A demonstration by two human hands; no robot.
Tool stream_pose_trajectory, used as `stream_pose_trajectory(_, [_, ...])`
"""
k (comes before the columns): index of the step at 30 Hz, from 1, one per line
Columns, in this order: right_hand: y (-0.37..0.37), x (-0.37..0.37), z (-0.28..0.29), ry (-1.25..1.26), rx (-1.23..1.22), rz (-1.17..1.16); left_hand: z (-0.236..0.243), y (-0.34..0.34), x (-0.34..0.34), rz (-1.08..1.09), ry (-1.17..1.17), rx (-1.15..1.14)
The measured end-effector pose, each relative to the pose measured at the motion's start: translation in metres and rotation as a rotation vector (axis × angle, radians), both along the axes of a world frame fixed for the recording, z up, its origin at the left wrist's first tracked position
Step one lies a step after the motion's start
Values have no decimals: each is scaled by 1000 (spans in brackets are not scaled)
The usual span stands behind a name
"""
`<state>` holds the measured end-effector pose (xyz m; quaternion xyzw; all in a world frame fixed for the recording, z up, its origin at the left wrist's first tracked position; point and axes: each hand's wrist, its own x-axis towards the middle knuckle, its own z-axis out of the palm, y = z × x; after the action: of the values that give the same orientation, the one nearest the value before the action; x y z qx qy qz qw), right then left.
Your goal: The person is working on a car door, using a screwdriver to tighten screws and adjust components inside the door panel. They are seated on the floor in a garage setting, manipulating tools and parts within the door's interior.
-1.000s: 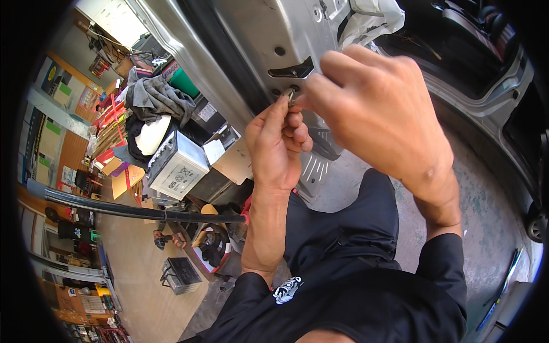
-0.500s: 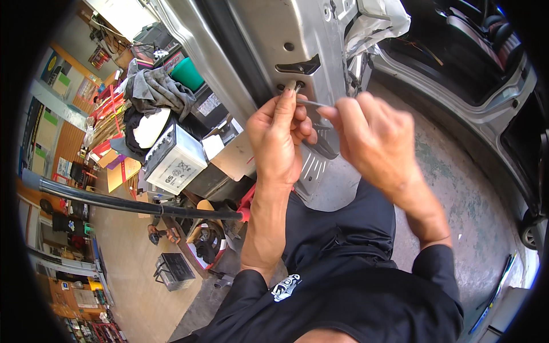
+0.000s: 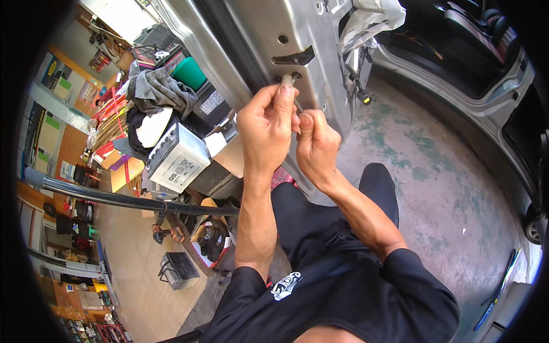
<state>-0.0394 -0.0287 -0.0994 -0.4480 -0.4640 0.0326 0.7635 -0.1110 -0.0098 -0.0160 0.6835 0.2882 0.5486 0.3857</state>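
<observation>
In front of me stands a silver car door [image 3: 269, 23], its inner edge panel facing me with a dark latch opening and bolt holes. My left hand [image 3: 264, 128] is raised to the panel, thumb and fingers pinched round the pale head of a thin metal tool [image 3: 287, 80] just below the latch opening. Close beside it, my right hand [image 3: 318, 146] is closed in a fist at the lower end of the tool's thin shaft. My fingers cover much of the tool, so its exact kind cannot be made out.
A black pole [image 3: 131, 200] crosses at the left. Behind it are a white-sided battery [image 3: 180, 161], grey clothing [image 3: 157, 91], a green bin [image 3: 189, 73] and a cordless drill [image 3: 166, 233]. At the right is a silver car body [image 3: 486, 114] with an open doorway.
My right hand has swung left and inward, close to my left hand, turning the tool's shaft from sideways to pointing down toward me. My left hand keeps its pinch by the bolt holes.
</observation>
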Motion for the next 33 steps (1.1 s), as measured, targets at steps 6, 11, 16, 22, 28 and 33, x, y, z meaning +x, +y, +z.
stream_pose_trajectory(6, [-22,33,16,-249,-44,-113,-2,-5,9,-32,-120,-69])
stream_pose_trajectory(11, [-39,53,33,-464,-119,-230,2,-10,13,-87,-229,-237])
stream_pose_trajectory(16, [-64,77,79,-788,-289,-336,7,-11,18,-181,-389,-383])
stream_pose_trajectory(22, [-60,80,76,-877,-328,-303,5,-16,23,-113,-385,-324])
stream_pose_trajectory(28, [-3,13,2,-135,17,-225,-7,-5,19,24,-96,30])
stream_pose_trajectory(33, [14,-14,-6,40,45,-54,-10,9,2,183,159,300])
